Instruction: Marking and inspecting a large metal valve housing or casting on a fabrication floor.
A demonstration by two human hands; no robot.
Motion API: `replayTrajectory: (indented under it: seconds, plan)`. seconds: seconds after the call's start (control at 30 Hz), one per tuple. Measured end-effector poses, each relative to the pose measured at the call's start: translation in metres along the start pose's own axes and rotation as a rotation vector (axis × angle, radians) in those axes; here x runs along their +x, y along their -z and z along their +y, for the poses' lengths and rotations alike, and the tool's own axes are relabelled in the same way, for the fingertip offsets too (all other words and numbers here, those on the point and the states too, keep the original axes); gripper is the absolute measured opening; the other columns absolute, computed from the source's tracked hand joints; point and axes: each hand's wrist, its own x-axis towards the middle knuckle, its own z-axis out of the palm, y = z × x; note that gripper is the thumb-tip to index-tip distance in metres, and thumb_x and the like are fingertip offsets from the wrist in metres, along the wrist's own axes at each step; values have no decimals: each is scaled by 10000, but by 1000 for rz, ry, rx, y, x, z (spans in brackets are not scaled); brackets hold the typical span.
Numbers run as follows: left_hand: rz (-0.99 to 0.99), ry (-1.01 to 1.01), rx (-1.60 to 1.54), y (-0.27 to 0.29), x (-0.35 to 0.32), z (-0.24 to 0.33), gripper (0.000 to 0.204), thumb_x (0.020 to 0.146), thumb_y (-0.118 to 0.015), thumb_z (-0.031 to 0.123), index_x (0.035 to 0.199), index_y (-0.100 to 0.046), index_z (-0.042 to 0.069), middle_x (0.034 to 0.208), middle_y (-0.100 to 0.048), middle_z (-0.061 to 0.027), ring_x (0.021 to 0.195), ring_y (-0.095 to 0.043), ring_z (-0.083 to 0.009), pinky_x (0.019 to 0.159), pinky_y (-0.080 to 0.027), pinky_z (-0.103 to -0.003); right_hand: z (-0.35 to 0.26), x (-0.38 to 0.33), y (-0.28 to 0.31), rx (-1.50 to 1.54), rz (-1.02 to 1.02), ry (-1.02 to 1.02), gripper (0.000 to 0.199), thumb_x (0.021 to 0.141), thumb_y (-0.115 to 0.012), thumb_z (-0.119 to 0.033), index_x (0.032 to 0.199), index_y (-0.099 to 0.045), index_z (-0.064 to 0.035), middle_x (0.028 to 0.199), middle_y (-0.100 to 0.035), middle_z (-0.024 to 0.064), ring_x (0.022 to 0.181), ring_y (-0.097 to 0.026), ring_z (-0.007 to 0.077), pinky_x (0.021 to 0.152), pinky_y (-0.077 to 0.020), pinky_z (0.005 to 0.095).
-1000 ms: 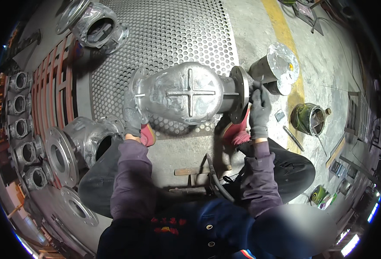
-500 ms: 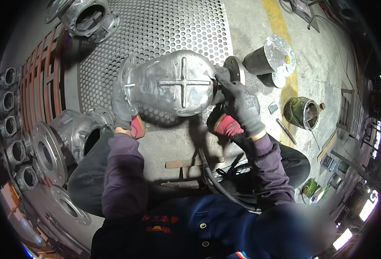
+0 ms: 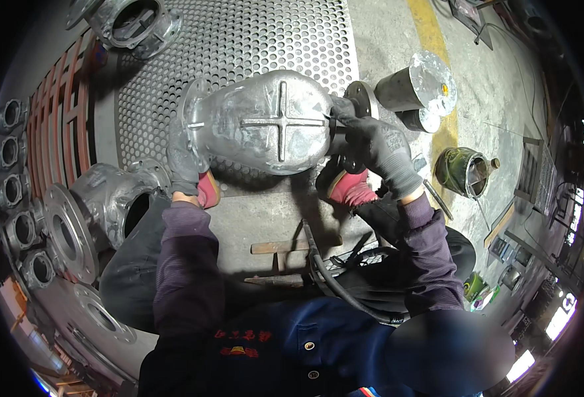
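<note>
Perforated plate (image 3: 252, 33) seen at 12 o'clock, under grey valve body (image 3: 265, 122) at centre. Valve body gripped at both flanges: left hand (image 3: 184, 162) clenched at 9 o'clock end, right hand (image 3: 374, 149) wrapped around 3 o'clock end. Green can (image 3: 465, 172) lies apart at 3 o'clock.

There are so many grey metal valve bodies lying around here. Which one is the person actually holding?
The big rounded valve body with a raised cross on it, over the perforated plate. The left hand and right hand grip its ends; the others lie untouched.
</note>
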Motion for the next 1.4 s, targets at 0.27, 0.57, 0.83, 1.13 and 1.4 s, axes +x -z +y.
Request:
replayTrajectory:
  seconds: [0.27,0.57,0.83,1.13,1.4]
  plan:
    - [110,389,-758,-11,1,63,482,951,-449,21,1418,-337,-21,1307,-495,-126,1151,-513,-197,974,-450,-300,-9,7,6,15,-82,-116,589,581,-743,-63,1153,-647,-161,915,-657,123,864,-655,288,743,-517,374]
    - [109,405,-635,-9,1,62,479,997,-407,112,1448,-287,6,1366,-440,-111,1213,-469,-196,1021,-408,-303,-21,18,19,-84,12,147,456,720,-692,-182,1170,-630,-145,865,-604,164,822,-608,355,710,-477,428]
    - [29,248,-390,-3,-1,33,478,1006,-411,147,1447,-290,9,1370,-434,-107,1228,-453,-194,1030,-395,-306,-22,30,20,-371,-204,173,372,714,-688,-170,1085,-670,-147,936,-621,164,848,-609,360,752,-493,426]
    - [154,190,-488,-11,-2,25,424,990,-500,224,1347,-456,-1,1231,-554,-61,1088,-540,-147,935,-443,-260,-9,43,35,-581,-141,296,268,715,-611,-142,967,-699,-166,924,-664,103,865,-646,285,778,-518,394]
    - [150,364,-738,-8,5,39,433,998,-488,256,1343,-468,-4,1228,-561,-61,1094,-540,-144,935,-444,-268,3,40,44,-294,-137,362,365,820,-556,-153,1175,-636,-128,942,-681,134,865,-659,318,769,-526,400]
